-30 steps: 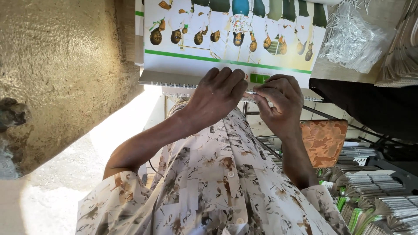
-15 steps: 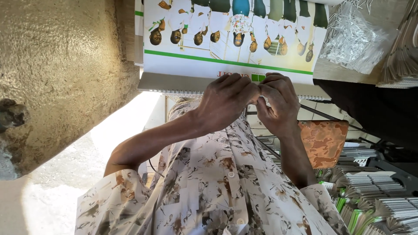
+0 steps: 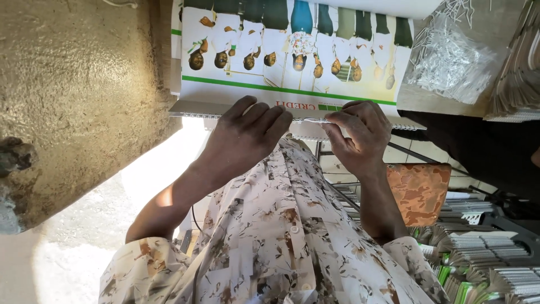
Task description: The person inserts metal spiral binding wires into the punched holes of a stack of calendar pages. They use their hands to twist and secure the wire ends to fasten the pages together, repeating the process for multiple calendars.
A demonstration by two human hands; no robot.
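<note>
Your left hand (image 3: 247,132) lies flat with fingers spread along the near edge of the printed calendar sheet (image 3: 292,50), pressing it down on the desk (image 3: 84,84); your right hand (image 3: 360,132) is pinched together on the thin wire binding (image 3: 312,120) that runs along that same edge, thumb and forefinger closed on it just beside the left fingertips; the sheet itself lies across the desk in front of you, its bound edge nearest your chest; this looks like the seating step, with the wire being worked into the sheet's edge; the next move seems to call for a steady hold from the left hand while the right slides along the wire without bending it; a clear bag of wire pieces (image 3: 450,56) sits at the far right, and stacks of bound sheets (image 3: 484,264) lie below the desk.
</note>
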